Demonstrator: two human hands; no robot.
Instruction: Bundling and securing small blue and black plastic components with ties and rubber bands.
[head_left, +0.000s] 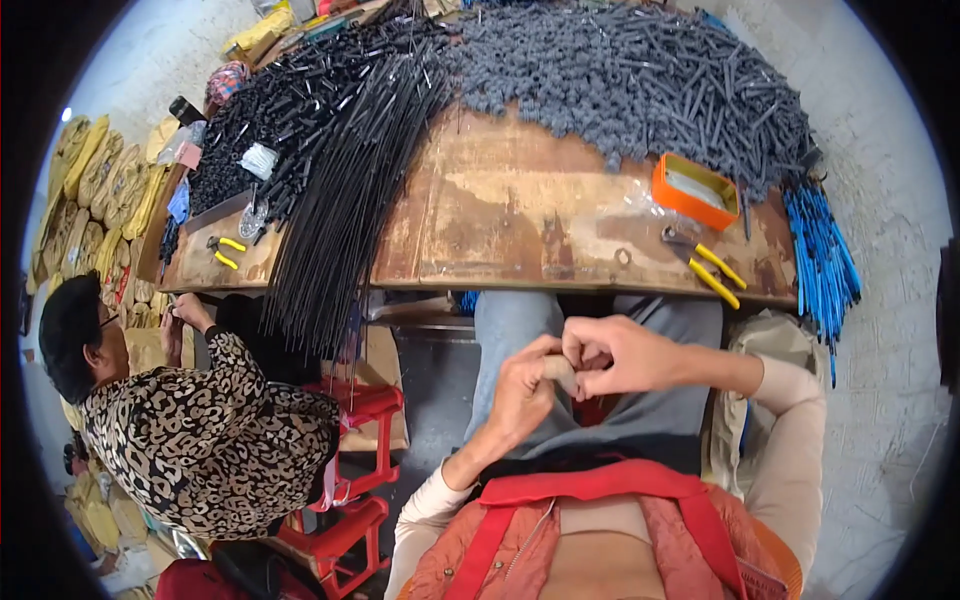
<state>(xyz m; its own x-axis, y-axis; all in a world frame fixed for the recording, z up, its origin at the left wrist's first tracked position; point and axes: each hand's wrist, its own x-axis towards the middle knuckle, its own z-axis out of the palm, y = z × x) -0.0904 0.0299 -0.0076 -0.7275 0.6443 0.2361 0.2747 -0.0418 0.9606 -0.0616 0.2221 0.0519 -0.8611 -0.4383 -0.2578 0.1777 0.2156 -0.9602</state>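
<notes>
Over my lap, just short of the table edge, my two hands meet fingertip to fingertip. My left hand (520,393) is closed, its thumb and fingers pinched together. Against it, my right hand (632,354) is also closed in a pinch. Whatever they hold between them is too small or hidden to name. Closest on the tabletop lie yellow-handled pliers (707,268), whose handles reach the front edge. Behind these stands an orange tray (734,216) with pale, thin pieces inside.
Grey plastic parts (620,70) are heaped across the back of the wooden table (480,220). Long black rods (345,215) overhang its front, left of me. Blue rods (822,250) hang off the right end. A co-worker (200,430) sits at left by red stools (370,420).
</notes>
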